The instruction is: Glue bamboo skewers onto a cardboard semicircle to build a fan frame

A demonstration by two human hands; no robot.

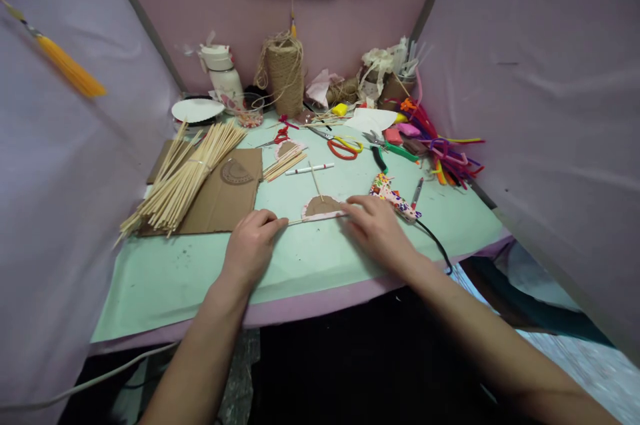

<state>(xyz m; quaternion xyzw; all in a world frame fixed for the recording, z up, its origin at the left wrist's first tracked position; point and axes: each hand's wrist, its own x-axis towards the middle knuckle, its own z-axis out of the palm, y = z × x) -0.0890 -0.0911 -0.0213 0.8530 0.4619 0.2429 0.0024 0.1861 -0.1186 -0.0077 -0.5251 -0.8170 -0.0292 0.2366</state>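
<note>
A small brown cardboard half-circle [323, 206] with a whitish-pink border lies on the table, its straight edge towards me. A thin wooden stick [296, 222] runs along that edge and pokes out to the left. My left hand [254, 238] is closed on the stick's left end between thumb and fingers. At the half-circle's right end, my right hand [373, 225] holds the corner with its fingertips, partly hiding it. Another stick [315, 178] stretches away from the curved top. Just beyond lies a white pen [310, 169].
On the left, a bundle of sticks [193, 175] rests on a cardboard sheet [235, 202] with a clear protractor [236, 172]. A patterned glue gun [393, 197] with a black cord lies right of my right hand. Scissors [343, 145], pliers [395, 147], pipe cleaners [453, 152] and twine [286, 75] sit farther back.
</note>
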